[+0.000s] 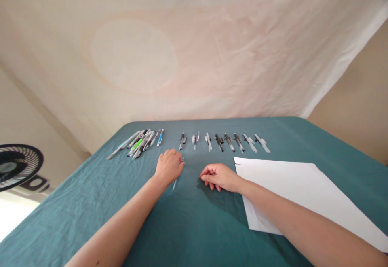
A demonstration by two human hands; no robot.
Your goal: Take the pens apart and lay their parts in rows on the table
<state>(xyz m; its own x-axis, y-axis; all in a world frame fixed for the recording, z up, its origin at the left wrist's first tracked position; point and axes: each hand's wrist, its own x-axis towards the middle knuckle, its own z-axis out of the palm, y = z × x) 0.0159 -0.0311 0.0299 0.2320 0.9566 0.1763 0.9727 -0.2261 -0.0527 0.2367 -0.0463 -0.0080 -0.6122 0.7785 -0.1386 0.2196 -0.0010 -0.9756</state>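
Note:
My left hand is closed around a slim clear pen over the middle of the cloth. One end of the pen sticks out below the palm; the fingers cover most of the rest. To the right, my right hand hovers low, casting a shadow on the cloth. Its thumb and forefinger are pinched together and the other fingers curl. Whether anything lies in that pinch cannot be seen. Beyond both hands runs a row of spaced pens, among them a dark one and a pale clear one.
A pile of pens, one with a green grip, lies at the back left beside a blue-gripped pen. White paper lies under my right forearm on the green tablecloth. A black fan stands past the left edge.

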